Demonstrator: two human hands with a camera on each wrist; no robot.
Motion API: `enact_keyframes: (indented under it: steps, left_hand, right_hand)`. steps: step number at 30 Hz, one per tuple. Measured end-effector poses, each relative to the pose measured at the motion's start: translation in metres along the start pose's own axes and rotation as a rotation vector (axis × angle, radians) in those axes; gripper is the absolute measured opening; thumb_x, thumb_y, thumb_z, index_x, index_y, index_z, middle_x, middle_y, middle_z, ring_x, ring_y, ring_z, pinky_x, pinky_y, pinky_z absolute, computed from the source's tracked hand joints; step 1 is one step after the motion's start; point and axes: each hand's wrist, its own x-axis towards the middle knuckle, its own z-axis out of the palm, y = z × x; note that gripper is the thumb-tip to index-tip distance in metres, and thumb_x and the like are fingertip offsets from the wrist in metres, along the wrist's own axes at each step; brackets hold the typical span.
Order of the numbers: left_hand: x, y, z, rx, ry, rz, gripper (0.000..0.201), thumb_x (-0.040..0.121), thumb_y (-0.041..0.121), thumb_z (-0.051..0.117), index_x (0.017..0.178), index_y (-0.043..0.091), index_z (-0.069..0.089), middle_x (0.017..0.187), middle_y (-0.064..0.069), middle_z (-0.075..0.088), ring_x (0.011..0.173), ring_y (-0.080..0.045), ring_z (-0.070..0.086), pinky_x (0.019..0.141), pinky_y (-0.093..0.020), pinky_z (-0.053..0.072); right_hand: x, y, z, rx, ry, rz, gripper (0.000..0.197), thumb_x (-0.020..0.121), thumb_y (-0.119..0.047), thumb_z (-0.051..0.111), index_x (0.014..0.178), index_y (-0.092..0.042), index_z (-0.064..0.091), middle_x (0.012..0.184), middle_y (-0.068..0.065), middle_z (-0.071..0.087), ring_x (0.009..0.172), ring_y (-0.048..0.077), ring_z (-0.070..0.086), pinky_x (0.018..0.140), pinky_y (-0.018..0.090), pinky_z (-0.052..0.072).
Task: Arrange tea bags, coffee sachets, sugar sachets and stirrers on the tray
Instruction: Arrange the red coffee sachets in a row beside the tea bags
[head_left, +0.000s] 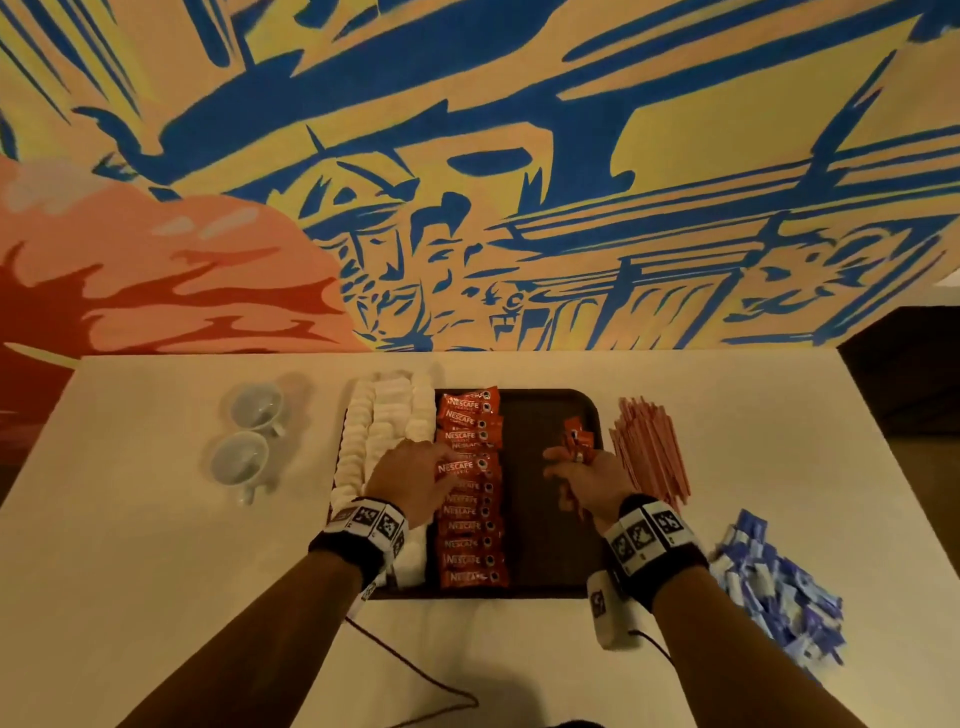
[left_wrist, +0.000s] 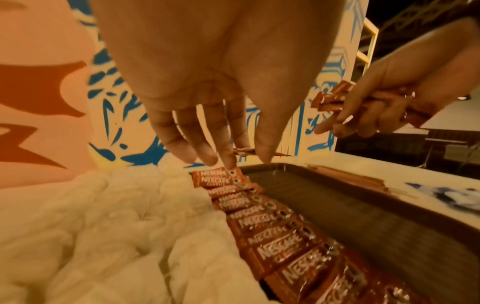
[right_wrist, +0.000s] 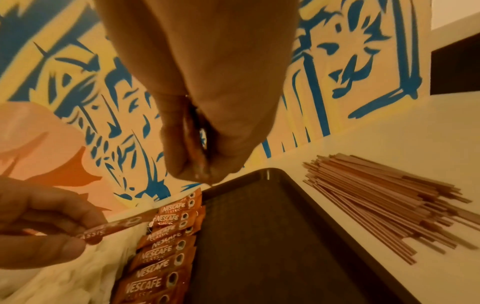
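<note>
At frame centre, the left hand (head_left: 415, 480) pinches one coffee sachet (head_left: 464, 466) over the tray's (head_left: 550, 540) red row, while the right hand (head_left: 587, 475) grips spare sachets (head_left: 578, 441), apparently for feeding that column.

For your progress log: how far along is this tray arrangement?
Done: white tea bags and a coffee sachet column fill the tray's left. In hand: left hand places one sachet; right hand holds spares. Left: stirrers and blue sachets on the table.
</note>
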Motion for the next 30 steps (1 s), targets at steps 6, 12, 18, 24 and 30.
enact_keyframes:
  steps: [6, 12, 18, 24, 30]
  left_hand:
    - [0.042, -0.004, 0.030, 0.207, -0.013, 0.018, 0.037, 0.098, 0.043, 0.053, 0.132, 0.032, 0.060, 0.137, 0.004, 0.053, 0.130, -0.024, 0.041, 0.111, -0.043, 0.033]
    - [0.059, -0.013, 0.045, 0.328, -0.046, 0.044, 0.041, 0.094, 0.037, 0.059, 0.134, 0.032, 0.059, 0.137, 0.003, 0.054, 0.128, -0.025, 0.043, 0.106, -0.043, 0.033]
    - [0.076, -0.015, 0.043, 0.209, 0.067, 0.021, 0.042, 0.094, 0.045, 0.057, 0.129, 0.023, 0.061, 0.134, -0.001, 0.057, 0.126, -0.026, 0.047, 0.101, -0.045, 0.038]
    - [0.103, -0.014, 0.037, 0.249, 0.082, -0.017, 0.048, 0.091, 0.035, 0.056, 0.135, 0.018, 0.055, 0.134, -0.004, 0.057, 0.124, -0.030, 0.047, 0.098, -0.045, 0.040]
    - [0.107, -0.016, 0.036, 0.204, 0.113, -0.012, 0.040, 0.090, 0.031, 0.057, 0.127, 0.016, 0.059, 0.128, -0.007, 0.058, 0.120, -0.030, 0.049, 0.097, -0.045, 0.042]
  right_hand:
    - [0.063, -0.018, 0.009, 0.033, -0.005, 0.067, 0.017, 0.100, 0.004, 0.051, 0.103, -0.006, 0.065, 0.094, 0.014, 0.064, 0.075, 0.021, 0.064, 0.067, 0.038, 0.060]
    - [0.102, -0.045, 0.031, -0.086, -0.038, 0.043, 0.016, 0.102, 0.002, 0.050, 0.109, -0.006, 0.061, 0.087, 0.007, 0.060, 0.072, 0.017, 0.057, 0.067, 0.030, 0.053]
    - [0.155, -0.025, 0.044, -0.301, -0.053, -0.062, 0.019, 0.091, -0.021, 0.054, 0.101, -0.027, 0.068, 0.094, 0.010, 0.071, 0.085, 0.032, 0.069, 0.085, 0.058, 0.059]
    - [0.129, -0.055, 0.056, -0.549, -0.112, -0.154, 0.040, 0.099, -0.012, 0.051, 0.137, -0.020, 0.058, 0.119, 0.010, 0.067, 0.107, 0.032, 0.064, 0.091, 0.038, 0.052]
    - [0.134, -0.053, 0.057, -0.569, -0.086, -0.153, 0.031, 0.099, -0.015, 0.050, 0.127, -0.018, 0.061, 0.112, 0.009, 0.065, 0.100, 0.029, 0.063, 0.082, 0.035, 0.048]
